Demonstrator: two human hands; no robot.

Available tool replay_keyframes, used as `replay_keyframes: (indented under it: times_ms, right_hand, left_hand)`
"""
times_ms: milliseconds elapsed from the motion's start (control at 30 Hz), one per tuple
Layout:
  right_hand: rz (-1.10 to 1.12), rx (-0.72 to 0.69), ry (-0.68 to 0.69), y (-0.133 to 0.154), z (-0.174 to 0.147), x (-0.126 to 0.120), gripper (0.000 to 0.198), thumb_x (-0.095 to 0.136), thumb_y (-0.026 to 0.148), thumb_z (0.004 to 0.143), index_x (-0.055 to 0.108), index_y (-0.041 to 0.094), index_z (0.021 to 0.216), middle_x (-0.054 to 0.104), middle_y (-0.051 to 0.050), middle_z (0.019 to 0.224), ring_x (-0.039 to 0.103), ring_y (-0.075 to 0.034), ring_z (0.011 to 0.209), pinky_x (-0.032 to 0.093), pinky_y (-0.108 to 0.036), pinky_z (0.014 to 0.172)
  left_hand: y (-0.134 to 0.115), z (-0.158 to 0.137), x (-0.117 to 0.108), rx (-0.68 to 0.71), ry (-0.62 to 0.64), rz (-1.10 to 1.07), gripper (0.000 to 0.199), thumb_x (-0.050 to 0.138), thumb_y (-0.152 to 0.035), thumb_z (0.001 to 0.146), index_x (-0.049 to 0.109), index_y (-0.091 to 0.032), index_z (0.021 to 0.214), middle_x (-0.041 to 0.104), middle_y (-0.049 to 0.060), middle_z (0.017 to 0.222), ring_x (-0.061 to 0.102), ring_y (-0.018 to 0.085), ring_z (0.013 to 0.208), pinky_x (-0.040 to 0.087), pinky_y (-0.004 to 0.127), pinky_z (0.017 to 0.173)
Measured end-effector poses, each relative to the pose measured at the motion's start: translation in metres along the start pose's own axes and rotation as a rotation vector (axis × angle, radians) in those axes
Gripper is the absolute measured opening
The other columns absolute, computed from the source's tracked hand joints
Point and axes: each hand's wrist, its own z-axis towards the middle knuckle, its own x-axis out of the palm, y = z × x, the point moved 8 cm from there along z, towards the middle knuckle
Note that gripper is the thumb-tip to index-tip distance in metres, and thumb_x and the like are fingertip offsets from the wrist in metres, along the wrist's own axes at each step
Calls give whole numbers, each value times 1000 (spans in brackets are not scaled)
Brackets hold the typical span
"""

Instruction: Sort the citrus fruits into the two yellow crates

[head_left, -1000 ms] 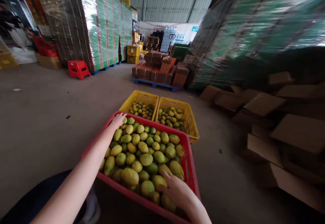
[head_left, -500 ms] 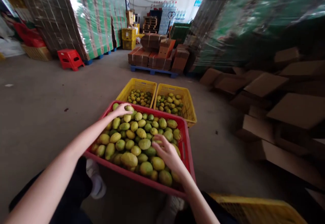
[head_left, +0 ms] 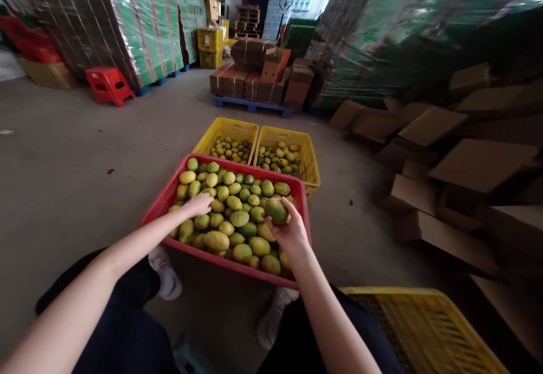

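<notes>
A red crate (head_left: 306,215) full of green and yellow lemons (head_left: 240,218) stands in front of my legs. My right hand (head_left: 293,231) grips a large green lemon (head_left: 276,211), lifted just above the others at the crate's right side. Over the left part of the heap, my left hand (head_left: 199,205) has its fingers curled down around a lemon (head_left: 208,192); the fingertips are partly hidden among the fruit.
Two yellow crates (head_left: 254,153) holding lemons sit just beyond the red one. Another yellow crate (head_left: 418,295) is at lower right. Cardboard boxes (head_left: 479,162) lie heaped on the right. A red stool (head_left: 109,86) and a pallet of flattened cartons (head_left: 254,102) stand farther back.
My right hand has picked up a green lemon and raised it. My left hand let go of its lemon near the far left corner and came back toward me. The view tilted down.
</notes>
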Motion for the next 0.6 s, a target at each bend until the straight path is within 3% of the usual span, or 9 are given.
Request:
replay_keyframes:
  times_ms: [67, 133, 233, 367, 500, 600]
  right_hand:
    - [26, -22, -36, 13, -3, -5, 14, 67, 26, 78, 58, 22, 87, 68, -1, 67, 67, -16, 55, 53, -20, 38]
    - [36, -31, -28, 22, -7, -6, 15, 68, 26, 77, 59, 21, 88, 69, -1, 69, 67, -17, 57, 53, -20, 39]
    - [46, -31, -25, 25, -13, -6, 13, 68, 25, 78, 59, 21, 87, 69, -2, 69, 68, -17, 58, 53, -20, 40]
    - [47, -41, -55, 25, -19, -8, 8, 64, 24, 80, 59, 21, 86, 69, -2, 68, 67, -17, 57, 51, -20, 41]
    - [48, -44, -43, 27, -23, -7, 5, 63, 23, 81, 59, 21, 84, 69, -1, 67, 67, -16, 56, 51, -20, 41]
    - [47, -43, -44, 29, -25, -6, 5, 63, 22, 81, 59, 21, 83, 69, -1, 65, 66, -16, 55, 52, -20, 42]
  left_hand:
    - [18, -3, 11, 6, 26, 430, 30, 63, -11, 78, 64, -13, 109, 61, 11, 114, 48, 32, 124, 39, 40, 104]
    - [23, -1, 22, 36, 31, 669, 39, 63, -13, 79, 60, -16, 118, 56, 13, 123, 44, 34, 127, 38, 43, 104]
    - [14, 10, 30, 98, -52, 700, 38, 65, -16, 79, 59, -16, 117, 57, 13, 120, 44, 35, 123, 37, 48, 102]
    - [2, 30, 21, 76, -226, 654, 36, 63, -18, 81, 56, -9, 115, 59, 17, 118, 48, 35, 117, 40, 47, 97]
    - [-2, 52, 24, 57, -164, 648, 58, 68, -11, 73, 47, -8, 128, 57, 19, 129, 43, 37, 127, 34, 51, 103]
    - [-3, 62, 31, 41, -125, 622, 67, 75, -4, 60, 53, -11, 123, 63, 19, 121, 46, 40, 126, 29, 57, 106]
